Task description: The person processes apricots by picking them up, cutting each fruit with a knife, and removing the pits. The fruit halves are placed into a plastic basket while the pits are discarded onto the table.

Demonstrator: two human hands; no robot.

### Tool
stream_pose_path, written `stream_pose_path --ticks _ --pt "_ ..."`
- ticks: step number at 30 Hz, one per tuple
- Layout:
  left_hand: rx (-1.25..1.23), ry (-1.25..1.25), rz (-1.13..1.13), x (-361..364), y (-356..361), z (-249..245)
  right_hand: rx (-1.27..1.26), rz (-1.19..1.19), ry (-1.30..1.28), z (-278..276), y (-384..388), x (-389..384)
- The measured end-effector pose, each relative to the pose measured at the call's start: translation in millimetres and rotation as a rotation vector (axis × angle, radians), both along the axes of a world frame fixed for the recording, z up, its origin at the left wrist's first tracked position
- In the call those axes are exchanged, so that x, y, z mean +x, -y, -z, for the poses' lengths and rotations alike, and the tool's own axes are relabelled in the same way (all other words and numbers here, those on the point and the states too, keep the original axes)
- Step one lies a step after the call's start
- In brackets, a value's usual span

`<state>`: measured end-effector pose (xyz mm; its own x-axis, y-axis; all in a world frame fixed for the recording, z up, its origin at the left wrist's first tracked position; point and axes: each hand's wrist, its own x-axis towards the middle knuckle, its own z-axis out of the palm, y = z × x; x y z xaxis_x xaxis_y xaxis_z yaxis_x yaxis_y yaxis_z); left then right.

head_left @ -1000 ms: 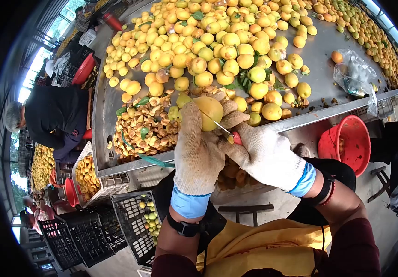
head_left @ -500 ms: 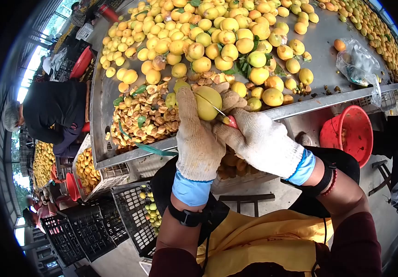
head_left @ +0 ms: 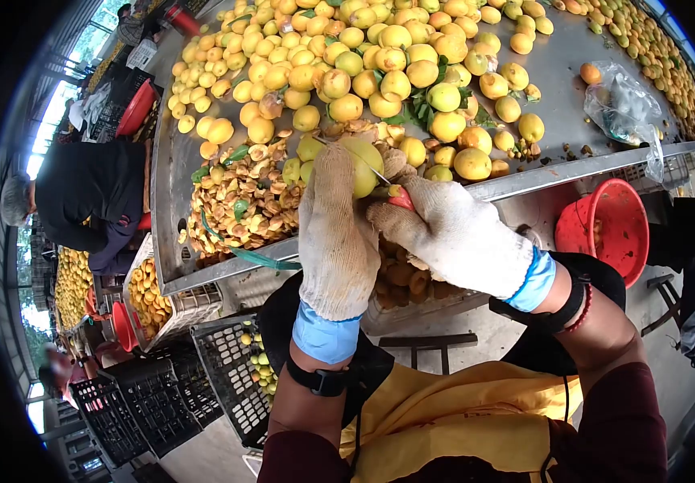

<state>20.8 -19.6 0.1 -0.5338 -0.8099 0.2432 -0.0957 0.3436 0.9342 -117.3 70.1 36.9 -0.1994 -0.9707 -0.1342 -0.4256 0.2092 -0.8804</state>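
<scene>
My left hand point(head_left: 333, 233), in a knitted work glove, is closed around a round, smooth yellow-green fruit point(head_left: 363, 167). In my gloved right hand point(head_left: 452, 233) is a small knife with a red and yellow handle point(head_left: 401, 197). Its thin blade point(head_left: 379, 175) lies against the fruit, partly hidden by my left thumb. Both hands are close together over the near edge of the metal table point(head_left: 541, 179). Just left of them lies a heap of brownish-orange fruit pieces point(head_left: 243, 213), with a few greenish fruits beside my left thumb.
Many whole yellow fruits point(head_left: 396, 85) cover the table beyond my hands. A clear plastic bag point(head_left: 628, 109) lies at the right. Below the edge are a red bucket point(head_left: 615, 241), a crate of cut fruit point(head_left: 436, 310) and a black crate point(head_left: 227, 378). Another person point(head_left: 94, 197) bends at the left.
My left hand has rolled slightly around the fruit, so its thumb side now covers more of it. The knife stays against the fruit, and the whole view has shifted a little.
</scene>
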Motion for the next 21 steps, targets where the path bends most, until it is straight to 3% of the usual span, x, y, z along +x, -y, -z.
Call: stream_pose_path --ticks 1,4,5,6,8,15,19,21 --pt "0.002 0.000 -0.002 1.4 1.5 -0.1 0.175 -0.017 0.236 -3.9 -1.0 -2.3" --pt "0.056 -0.080 0.023 -0.6 -1.1 -14.8 0.176 0.002 0.197 -23.4 -5.3 -6.2" --pt "0.282 -0.176 -0.044 -7.0 -10.5 -35.6 0.006 -0.020 0.046 -15.1 -7.4 -7.2" --pt "0.507 -0.270 -0.111 -11.1 -16.4 -46.0 0.008 -0.020 0.047 -11.7 -8.2 -5.6" --pt "0.438 -0.300 -0.103 -10.0 -14.0 -40.6 0.032 -0.010 -0.076 -7.4 -10.5 -3.4" --pt "0.330 -0.194 -0.040 -1.9 -7.0 0.9 -0.046 -0.017 -0.033 9.4 -3.1 10.2" --pt "0.333 -0.158 -0.025 -1.8 -7.0 -7.2 -0.101 -0.021 0.002 3.7 -7.8 5.7" --pt "0.329 -0.133 -0.028 0.5 -4.0 -20.6 0.063 -0.059 0.013 -2.5 -9.7 -0.6"
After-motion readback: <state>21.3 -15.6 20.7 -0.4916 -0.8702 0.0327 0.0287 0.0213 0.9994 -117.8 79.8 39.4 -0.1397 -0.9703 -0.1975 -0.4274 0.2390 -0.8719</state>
